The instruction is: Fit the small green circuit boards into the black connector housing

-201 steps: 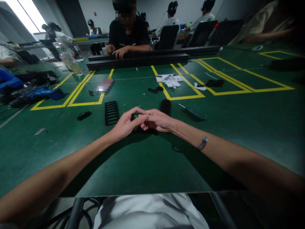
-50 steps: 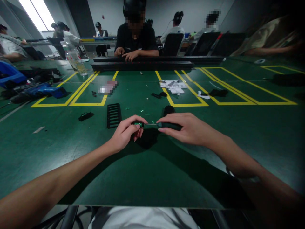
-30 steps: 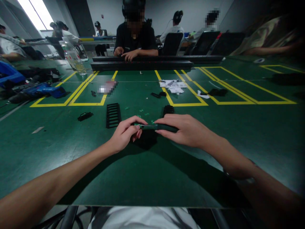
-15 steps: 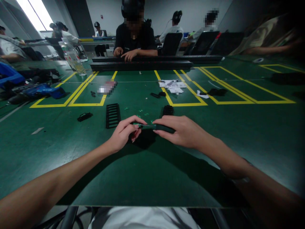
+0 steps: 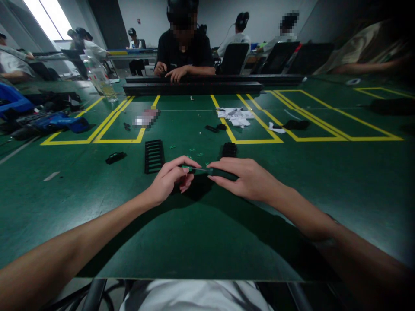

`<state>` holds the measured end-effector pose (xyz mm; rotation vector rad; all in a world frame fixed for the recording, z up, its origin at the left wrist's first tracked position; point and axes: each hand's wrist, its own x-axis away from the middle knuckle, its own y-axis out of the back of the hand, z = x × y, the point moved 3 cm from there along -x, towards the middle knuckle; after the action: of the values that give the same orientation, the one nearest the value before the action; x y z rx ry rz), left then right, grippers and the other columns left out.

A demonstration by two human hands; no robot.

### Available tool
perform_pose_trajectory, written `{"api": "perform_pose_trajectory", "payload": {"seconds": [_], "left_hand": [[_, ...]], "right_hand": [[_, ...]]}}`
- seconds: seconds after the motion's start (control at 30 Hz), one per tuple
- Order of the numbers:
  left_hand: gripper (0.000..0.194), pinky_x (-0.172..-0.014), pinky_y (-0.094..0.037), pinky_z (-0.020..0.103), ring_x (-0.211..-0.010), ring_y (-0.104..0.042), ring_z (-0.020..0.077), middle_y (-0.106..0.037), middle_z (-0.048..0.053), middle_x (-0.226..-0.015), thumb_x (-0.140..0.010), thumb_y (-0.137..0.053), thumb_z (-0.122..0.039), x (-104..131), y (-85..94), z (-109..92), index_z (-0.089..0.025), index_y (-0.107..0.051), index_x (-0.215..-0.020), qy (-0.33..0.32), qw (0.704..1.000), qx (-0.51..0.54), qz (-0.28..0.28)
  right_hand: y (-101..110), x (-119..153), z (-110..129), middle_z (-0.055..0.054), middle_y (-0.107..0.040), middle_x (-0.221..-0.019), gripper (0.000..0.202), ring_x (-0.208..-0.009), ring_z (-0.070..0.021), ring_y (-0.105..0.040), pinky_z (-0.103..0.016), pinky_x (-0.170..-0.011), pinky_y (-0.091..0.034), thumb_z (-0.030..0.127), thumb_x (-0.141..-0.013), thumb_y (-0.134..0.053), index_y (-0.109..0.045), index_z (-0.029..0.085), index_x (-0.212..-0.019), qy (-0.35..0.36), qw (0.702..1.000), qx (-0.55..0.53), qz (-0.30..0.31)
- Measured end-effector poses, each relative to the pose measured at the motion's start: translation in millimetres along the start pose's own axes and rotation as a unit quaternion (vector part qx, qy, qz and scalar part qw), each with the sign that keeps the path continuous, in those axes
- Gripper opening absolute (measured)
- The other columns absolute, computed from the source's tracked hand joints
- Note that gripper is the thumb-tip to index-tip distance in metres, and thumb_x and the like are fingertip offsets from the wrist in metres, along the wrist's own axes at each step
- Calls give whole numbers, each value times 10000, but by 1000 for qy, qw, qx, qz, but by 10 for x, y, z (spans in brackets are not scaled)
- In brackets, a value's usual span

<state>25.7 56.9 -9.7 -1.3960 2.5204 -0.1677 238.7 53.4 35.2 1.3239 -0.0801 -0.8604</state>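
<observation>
My right hand [image 5: 248,178] is closed around the dark handle of a screwdriver [image 5: 223,173], its thin metal shaft pointing left. The tip of the shaft meets a small dark part with green on it [image 5: 190,169], pinched in the fingers of my left hand [image 5: 171,178]. Those fingers hide most of this part. Just behind my left hand lies a black slotted tray [image 5: 154,156]. A second black slotted piece [image 5: 229,150] is behind my right hand, partly covered by it. Several small green circuit boards [image 5: 192,150] are scattered between the two.
A black part [image 5: 116,157] lies to the left. White crumpled paper [image 5: 235,115], a plastic bottle [image 5: 105,84] and blue tools [image 5: 69,123] are farther back on the green table [image 5: 194,242]. Long black bars [image 5: 194,89] stand before a co-worker [image 5: 184,52] sitting opposite.
Almost nothing differs. Both hands keep their hold on the screwdriver and the small part, and the view has shifted very slightly.
</observation>
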Motion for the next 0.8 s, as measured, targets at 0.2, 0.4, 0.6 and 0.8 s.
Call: {"api": "perform_pose_trajectory", "payload": {"seconds": [0.2,0.4,0.6,0.8], "left_hand": [[221,-483,-388,217,-549,-480,112,-522,-7,-643,-939,-512,-236,-18,1,6,-125,-621,-1095,5,1000,24,7],[221,-474,-388,215,-542,-476,112,-513,-13,-636,-926,-530,-256,-15,1,19,-126,-613,-1085,14,1000,26,3],[218,-448,-343,196,-511,-433,94,-490,-23,-619,-931,-523,-262,-6,27,33,-130,-624,-1071,9,999,-24,-20],[216,-440,-324,187,-505,-422,82,-489,-26,-621,-936,-518,-259,3,25,13,-129,-629,-1069,4,998,-52,-29]], "right_hand": [[-25,1,-3,-80,-710,-970,252,-846,-202,-672,-289,-758,-482,284,-972,-599,-672,172,-1186,-2,1000,-15,-7],[-14,2,1,-82,-712,-981,252,-849,-198,-673,-287,-745,-482,279,-972,-600,-675,170,-1186,-4,1000,-8,0],[18,-4,2,-81,-711,-964,282,-849,-203,-669,-288,-726,-471,295,-975,-590,-668,170,-1216,-10,999,18,27],[13,-8,3,-79,-702,-961,281,-848,-201,-664,-283,-722,-461,299,-984,-577,-665,167,-1216,-11,999,29,38]]}}
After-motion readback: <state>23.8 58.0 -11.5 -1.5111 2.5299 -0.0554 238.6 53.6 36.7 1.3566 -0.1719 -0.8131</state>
